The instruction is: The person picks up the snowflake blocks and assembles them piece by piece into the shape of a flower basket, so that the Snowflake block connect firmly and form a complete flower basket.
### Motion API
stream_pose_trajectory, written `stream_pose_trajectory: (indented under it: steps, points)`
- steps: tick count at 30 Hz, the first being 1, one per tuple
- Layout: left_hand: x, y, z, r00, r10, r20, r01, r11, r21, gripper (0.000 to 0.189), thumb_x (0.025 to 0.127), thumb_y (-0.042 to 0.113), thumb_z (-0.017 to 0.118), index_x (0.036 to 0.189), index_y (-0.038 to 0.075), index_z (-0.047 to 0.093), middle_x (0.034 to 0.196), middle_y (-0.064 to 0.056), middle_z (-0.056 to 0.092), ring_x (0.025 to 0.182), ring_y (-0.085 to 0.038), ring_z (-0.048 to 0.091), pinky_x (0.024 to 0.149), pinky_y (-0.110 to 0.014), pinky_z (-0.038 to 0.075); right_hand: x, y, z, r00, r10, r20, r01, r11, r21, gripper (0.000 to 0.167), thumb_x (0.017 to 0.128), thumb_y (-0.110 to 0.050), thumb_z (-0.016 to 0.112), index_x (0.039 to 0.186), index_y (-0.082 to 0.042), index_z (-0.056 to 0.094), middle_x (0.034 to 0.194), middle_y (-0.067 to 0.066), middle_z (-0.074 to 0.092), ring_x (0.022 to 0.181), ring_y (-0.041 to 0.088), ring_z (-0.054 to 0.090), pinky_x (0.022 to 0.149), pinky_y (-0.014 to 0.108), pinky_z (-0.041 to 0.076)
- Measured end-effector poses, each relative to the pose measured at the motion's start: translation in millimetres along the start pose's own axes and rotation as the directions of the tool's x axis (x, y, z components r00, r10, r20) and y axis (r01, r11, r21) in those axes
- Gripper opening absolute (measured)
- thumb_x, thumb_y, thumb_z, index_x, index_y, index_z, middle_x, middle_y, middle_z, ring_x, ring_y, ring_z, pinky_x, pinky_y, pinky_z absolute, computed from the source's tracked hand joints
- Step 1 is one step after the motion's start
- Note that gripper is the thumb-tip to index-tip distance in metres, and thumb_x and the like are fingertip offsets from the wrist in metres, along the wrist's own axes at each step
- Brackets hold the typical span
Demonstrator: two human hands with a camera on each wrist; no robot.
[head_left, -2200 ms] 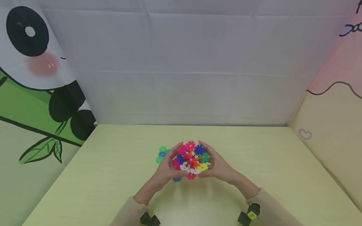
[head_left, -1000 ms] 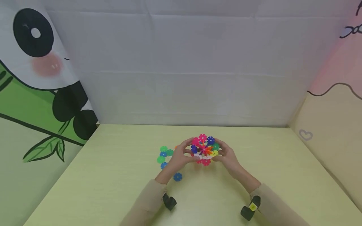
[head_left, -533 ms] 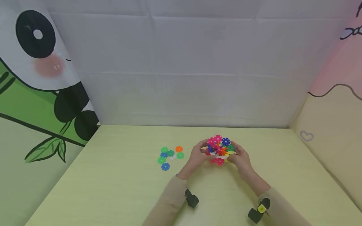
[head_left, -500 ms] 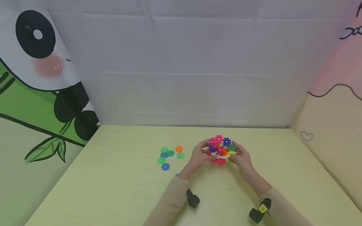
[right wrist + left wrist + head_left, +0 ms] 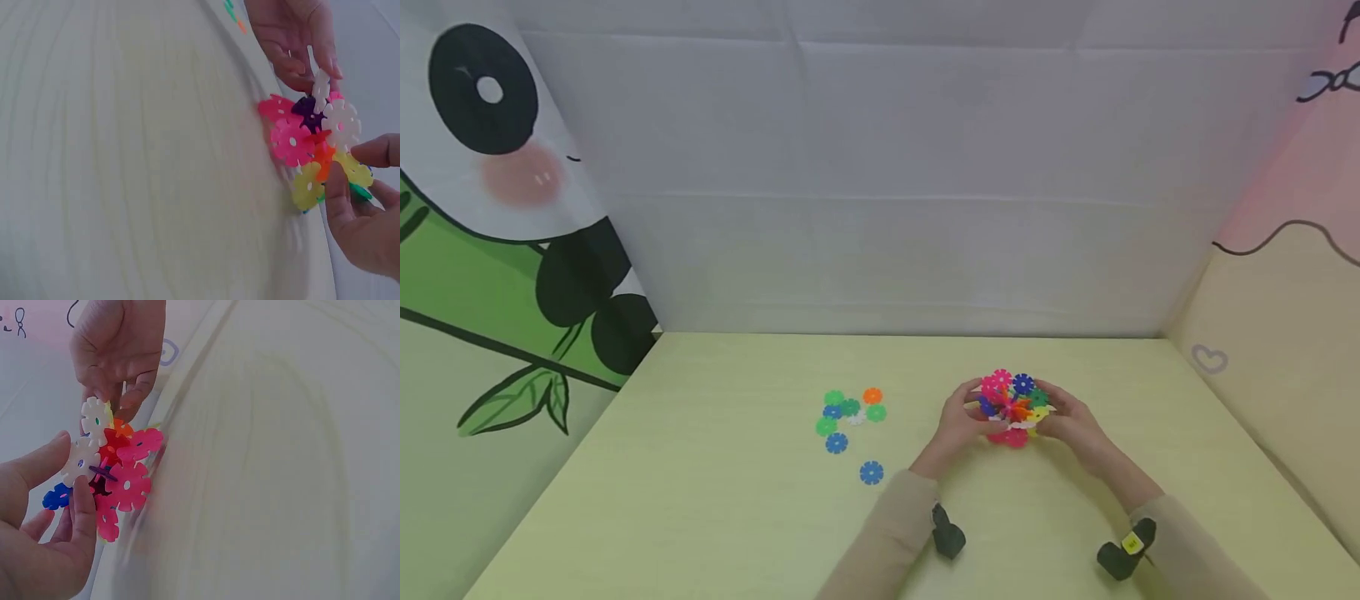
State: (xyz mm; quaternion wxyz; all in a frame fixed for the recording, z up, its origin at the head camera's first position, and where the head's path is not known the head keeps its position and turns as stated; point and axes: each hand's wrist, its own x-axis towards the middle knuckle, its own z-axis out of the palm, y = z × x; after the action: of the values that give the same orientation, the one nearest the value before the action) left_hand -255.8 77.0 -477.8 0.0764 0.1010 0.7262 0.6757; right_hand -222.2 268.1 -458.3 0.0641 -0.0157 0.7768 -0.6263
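Both hands hold a ball-shaped cluster of interlocked plastic snowflake discs in pink, white, orange, yellow, blue and green [image 5: 1013,407] just above the pale yellow-green worktop [image 5: 715,500]. The left hand [image 5: 961,421] pinches its near side with thumb and fingertips; the right hand [image 5: 1073,422] grips the opposite side, so the cluster is braced from two sides and kept from twisting. Well to the left of the left hand lie loose flat discs in green, blue and orange [image 5: 848,417], within reach. No readable writing or brand shows on the discs.
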Motion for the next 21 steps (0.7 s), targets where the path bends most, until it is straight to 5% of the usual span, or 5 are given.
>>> stream_pose_trajectory:
  steps: [8, 16, 21]
  points:
    - [-0.8, 1.7, 8.1, 1.0, 0.004, 0.021, -0.004, 1.0, -0.01, 0.063, 0.08, 0.002, 0.076, 0.136, 0.005, 0.048, 0.115, -0.007, 0.057, 0.093, -0.02, 0.06, 0.075, -0.03, 0.054, 6.5, 7.9, -17.5, 0.994, -0.061, 0.091, 0.067, 0.996, -0.061, 0.072, 0.084, 0.004, 0.054, 0.147, 0.006, 0.02, 0.149, 0.034, 0.015, 0.088, 0.028, 0.057, 0.081, 0.034, 0.052]
    - [1.3, -3.2, 11.0, 0.999, -0.042, 0.003, 0.042, 0.998, -0.036, 0.062, 0.083, 0.009, 0.075, 0.138, 0.007, 0.047, 0.114, -0.006, 0.056, 0.1, -0.021, 0.056, 0.076, -0.031, 0.054, 8.1, 3.1, -18.5, 0.994, -0.058, 0.09, 0.064, 0.996, -0.064, 0.072, 0.085, 0.004, 0.054, 0.147, 0.007, 0.018, 0.147, 0.036, 0.014, 0.086, 0.03, 0.058, 0.082, 0.036, 0.051]
    - [1.9, -6.3, 10.5, 0.998, -0.062, -0.011, 0.062, 0.997, -0.038, 0.06, 0.083, 0.012, 0.075, 0.137, 0.007, 0.049, 0.114, -0.006, 0.057, 0.098, -0.021, 0.057, 0.076, -0.03, 0.054, 8.2, 1.6, -18.1, 0.997, -0.041, 0.068, 0.046, 0.997, -0.066, 0.071, 0.085, 0.003, 0.052, 0.147, 0.008, 0.017, 0.145, 0.038, 0.018, 0.103, 0.036, 0.055, 0.084, 0.036, 0.051]
